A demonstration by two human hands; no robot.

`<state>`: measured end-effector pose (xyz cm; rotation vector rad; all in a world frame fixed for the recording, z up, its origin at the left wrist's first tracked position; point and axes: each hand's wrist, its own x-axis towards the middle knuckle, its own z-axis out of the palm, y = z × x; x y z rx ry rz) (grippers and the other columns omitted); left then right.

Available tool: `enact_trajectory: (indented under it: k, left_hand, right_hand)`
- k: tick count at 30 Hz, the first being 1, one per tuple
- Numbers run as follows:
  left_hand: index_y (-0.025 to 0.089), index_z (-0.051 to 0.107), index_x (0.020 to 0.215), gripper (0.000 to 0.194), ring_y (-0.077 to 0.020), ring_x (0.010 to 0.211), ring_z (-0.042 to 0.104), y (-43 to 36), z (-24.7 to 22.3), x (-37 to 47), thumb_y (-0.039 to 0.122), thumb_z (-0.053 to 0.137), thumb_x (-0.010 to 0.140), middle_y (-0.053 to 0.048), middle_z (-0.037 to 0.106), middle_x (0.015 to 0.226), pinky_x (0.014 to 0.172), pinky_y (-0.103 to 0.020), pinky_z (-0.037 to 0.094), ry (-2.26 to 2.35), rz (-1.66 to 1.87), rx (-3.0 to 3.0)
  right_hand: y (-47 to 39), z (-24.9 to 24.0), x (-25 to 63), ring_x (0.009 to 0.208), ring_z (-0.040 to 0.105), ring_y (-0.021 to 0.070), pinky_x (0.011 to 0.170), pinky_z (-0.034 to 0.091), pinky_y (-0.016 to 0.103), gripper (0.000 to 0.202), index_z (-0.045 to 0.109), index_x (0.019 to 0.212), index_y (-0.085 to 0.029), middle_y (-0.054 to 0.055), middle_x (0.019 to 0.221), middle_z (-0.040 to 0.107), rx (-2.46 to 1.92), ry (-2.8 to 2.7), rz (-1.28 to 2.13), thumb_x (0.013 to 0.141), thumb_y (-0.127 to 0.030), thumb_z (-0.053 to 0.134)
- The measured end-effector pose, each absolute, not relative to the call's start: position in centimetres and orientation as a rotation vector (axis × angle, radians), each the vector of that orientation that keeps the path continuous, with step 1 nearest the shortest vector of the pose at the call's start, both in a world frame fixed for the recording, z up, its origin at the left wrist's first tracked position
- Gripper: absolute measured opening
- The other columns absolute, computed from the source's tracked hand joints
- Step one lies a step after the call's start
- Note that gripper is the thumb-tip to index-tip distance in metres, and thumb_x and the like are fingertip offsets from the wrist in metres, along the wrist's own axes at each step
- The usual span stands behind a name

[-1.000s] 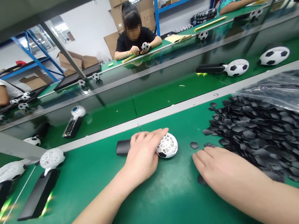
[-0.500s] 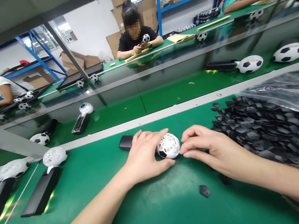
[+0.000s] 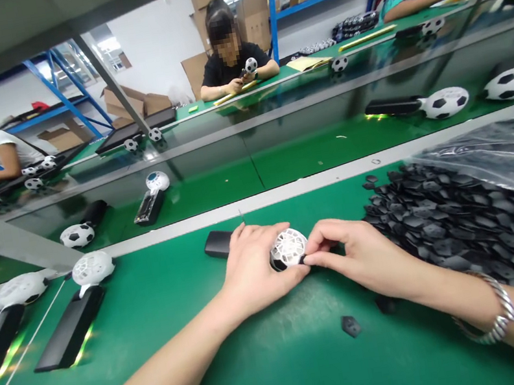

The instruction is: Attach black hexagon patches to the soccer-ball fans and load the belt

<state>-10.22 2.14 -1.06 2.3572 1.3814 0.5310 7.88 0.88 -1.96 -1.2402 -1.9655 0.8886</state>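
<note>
On the green worktop, my left hand curls round a white slotted ball head patterned like a football, its thumb along the near side. The ball's black handle sticks out to the left behind my fingers. At the ball's right edge my right hand pinches a small black piece against it; only a bit of that piece shows between the fingertips. A loose black pentagon piece lies on the worktop below my right hand.
A large heap of black pieces under clear plastic lies at right. Another football-headed device rests at left. Beyond the pale edge strip, a green belt carries several devices. Co-workers sit opposite.
My right hand has closed in on the ball, bringing its fingertips to the lower right edge with a black piece. My left thumb has moved along the ball. Devices on the belt have shifted right.
</note>
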Motion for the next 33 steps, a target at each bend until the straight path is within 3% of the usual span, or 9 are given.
enact_trajectory:
  k: [4, 9, 13, 17, 21, 23, 26, 31, 33]
  left_hand:
    - [0.023, 0.054, 0.114, 0.053, -0.0218, 0.100, 0.051, 2.0, -1.3, -10.1, 0.038, 0.068, 0.064, -0.002, 0.063, 0.104, 0.102, -0.042, 0.028, 1.360, 0.580, 2.359]
    - [0.023, 0.049, 0.119, 0.063, -0.0236, 0.109, 0.046, 2.3, -1.3, -10.7, 0.044, 0.070, 0.063, -0.003, 0.059, 0.113, 0.109, -0.046, 0.014, 1.191, 0.534, 2.441]
    - [0.027, 0.046, 0.123, 0.066, -0.0297, 0.124, 0.032, 2.7, -0.2, -11.5, 0.044, 0.070, 0.065, -0.004, 0.054, 0.123, 0.108, -0.055, 0.007, 1.083, 0.396, 2.451]
    - [0.038, 0.034, 0.131, 0.067, -0.0294, 0.135, 0.012, 2.1, 0.6, -11.9, 0.019, 0.062, 0.073, 0.001, 0.037, 0.140, 0.106, -0.060, 0.008, 1.030, 0.227, 2.390]
    - [0.034, 0.035, 0.132, 0.070, -0.0304, 0.137, 0.002, 1.6, -0.3, -11.5, 0.027, 0.066, 0.070, -0.004, 0.017, 0.148, 0.105, -0.056, 0.020, 1.113, 0.303, 2.244]
    - [0.030, 0.039, 0.129, 0.065, -0.0287, 0.137, 0.002, 1.8, -0.8, -11.4, 0.030, 0.066, 0.070, -0.005, 0.019, 0.147, 0.106, -0.053, 0.019, 1.085, 0.351, 2.215]
    - [0.027, 0.039, 0.128, 0.061, -0.0242, 0.138, 0.002, 2.4, -1.1, -11.6, 0.021, 0.062, 0.072, -0.005, 0.026, 0.145, 0.109, -0.050, 0.016, 1.009, 0.391, 2.204]
    - [0.025, 0.042, 0.124, 0.062, -0.0250, 0.138, 0.002, 2.8, -1.5, -11.8, 0.017, 0.065, 0.068, -0.006, 0.025, 0.145, 0.109, -0.049, 0.014, 0.973, 0.469, 2.148]
    - [0.024, 0.044, 0.121, 0.059, -0.0251, 0.138, 0.004, 2.8, -1.7, -11.8, 0.018, 0.066, 0.067, -0.006, 0.026, 0.145, 0.109, -0.049, 0.014, 0.936, 0.507, 2.135]
  right_hand:
    - [1.2, -2.0, 8.0, 0.061, 0.052, 0.0130, 0.055, 0.040, 0.023, 0.012, 0.054, 0.068, -0.020, -0.003, 0.064, 0.055, -1.306, -1.977, 0.950, 0.079, -0.024, 0.057]
    - [1.5, -1.4, 10.2, 0.064, 0.055, 0.0182, 0.053, 0.039, 0.027, 0.021, 0.054, 0.079, -0.022, 0.001, 0.079, 0.057, -1.629, -2.315, 0.560, 0.072, -0.038, 0.065]
    - [1.8, -1.4, 11.4, 0.063, 0.057, 0.0194, 0.052, 0.037, 0.028, 0.003, 0.056, 0.076, -0.022, 0.002, 0.075, 0.059, -1.786, -2.475, 0.420, 0.078, -0.022, 0.058]
    - [2.0, -1.4, 11.4, 0.061, 0.055, 0.0171, 0.054, 0.038, 0.027, 0.018, 0.054, 0.067, -0.021, 0.001, 0.070, 0.058, -1.680, -2.542, 0.485, 0.083, -0.015, 0.050]
    - [1.8, -1.2, 11.3, 0.067, 0.056, 0.0181, 0.058, 0.041, 0.028, 0.006, 0.057, 0.078, -0.021, 0.001, 0.078, 0.059, -1.660, -2.481, 0.513, 0.083, -0.022, 0.053]
    - [1.7, -1.3, 11.1, 0.072, 0.057, 0.0191, 0.062, 0.042, 0.029, 0.006, 0.058, 0.084, -0.022, 0.002, 0.083, 0.059, -1.646, -2.457, 0.549, 0.083, -0.025, 0.054]
    - [1.9, -1.8, 10.6, 0.075, 0.057, 0.0195, 0.065, 0.043, 0.029, 0.006, 0.058, 0.086, -0.022, 0.003, 0.088, 0.059, -1.619, -2.439, 0.574, 0.082, -0.022, 0.054]
    - [1.9, -1.7, 10.5, 0.062, 0.054, 0.0151, 0.056, 0.040, 0.025, 0.008, 0.054, 0.077, -0.021, -0.002, 0.071, 0.058, -1.477, -2.390, 0.743, 0.080, -0.014, 0.052]
    - [1.7, -1.2, 10.7, 0.066, 0.056, 0.0149, 0.059, 0.041, 0.025, 0.009, 0.058, 0.080, -0.021, -0.001, 0.075, 0.061, -1.394, -2.370, 0.786, 0.082, -0.016, 0.051]
